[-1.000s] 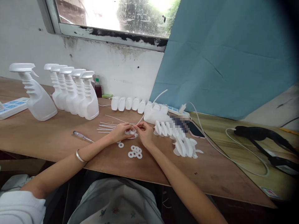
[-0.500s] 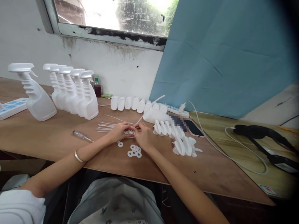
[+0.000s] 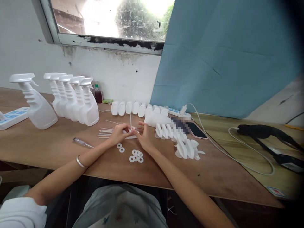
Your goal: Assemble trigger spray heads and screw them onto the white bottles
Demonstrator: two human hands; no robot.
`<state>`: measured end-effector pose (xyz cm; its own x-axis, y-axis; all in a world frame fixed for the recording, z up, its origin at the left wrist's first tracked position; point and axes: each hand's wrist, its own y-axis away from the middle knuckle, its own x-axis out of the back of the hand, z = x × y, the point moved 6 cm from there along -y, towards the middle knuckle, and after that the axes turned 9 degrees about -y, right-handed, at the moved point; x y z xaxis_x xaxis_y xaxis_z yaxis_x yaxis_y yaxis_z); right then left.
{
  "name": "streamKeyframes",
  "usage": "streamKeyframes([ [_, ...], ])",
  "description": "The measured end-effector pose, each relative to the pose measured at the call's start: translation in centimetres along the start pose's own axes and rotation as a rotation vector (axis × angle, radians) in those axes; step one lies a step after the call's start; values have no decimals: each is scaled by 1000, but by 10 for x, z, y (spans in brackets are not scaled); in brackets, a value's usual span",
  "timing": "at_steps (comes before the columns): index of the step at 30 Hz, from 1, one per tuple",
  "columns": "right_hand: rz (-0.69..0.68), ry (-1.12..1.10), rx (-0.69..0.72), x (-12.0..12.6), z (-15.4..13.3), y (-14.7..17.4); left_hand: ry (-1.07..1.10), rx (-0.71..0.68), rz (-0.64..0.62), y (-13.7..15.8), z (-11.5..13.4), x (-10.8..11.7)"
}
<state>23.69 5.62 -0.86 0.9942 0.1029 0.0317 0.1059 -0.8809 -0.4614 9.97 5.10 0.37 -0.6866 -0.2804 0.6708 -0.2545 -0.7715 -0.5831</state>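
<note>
White washers (image 3: pixel 137 155) are lying loose on the near part of the table (image 3: pixel 102 169), probably sitting there for easy reach. Beyond them, the left hand (image 3: pixel 120 134) is pinching a small white piece (image 3: pixel 130 137) between thumb and fingers, seemingly steadying it; the right hand (image 3: pixel 143 136) is holding its thumb close to it, contact being hard to tell, its other fingers standing apart. A tube (image 3: pixel 130 121) is rising upright at the piece. Thin straws (image 3: pixel 104 131) are lying beside the left hand. Farther left, spray bottles (image 3: pixel 89 107) are standing upright, their white walls hiding any contents; behind, a green-capped bottle (image 3: pixel 98 96) is holding dark liquid
</note>
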Motion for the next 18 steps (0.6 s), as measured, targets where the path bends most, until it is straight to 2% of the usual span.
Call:
streamKeyframes([
  [2, -5, -105, -57, -3, 7, 0, 20, 50, 43, -1, -3, 2],
  [5, -26, -238, -116, -9, 12, 1, 44, 67, 27, -1, -4, 3],
  [9, 52, -348, -146, -5, 13, 0, 2, 81, 23, -12, -12, 21],
  [14, 221, -440, -177, 10, 23, -4, -250, 248, 157, -50, -59, 56],
  [18, 343, -504, -197, 19, 34, -6, -424, 411, 138, -74, -99, 59],
])
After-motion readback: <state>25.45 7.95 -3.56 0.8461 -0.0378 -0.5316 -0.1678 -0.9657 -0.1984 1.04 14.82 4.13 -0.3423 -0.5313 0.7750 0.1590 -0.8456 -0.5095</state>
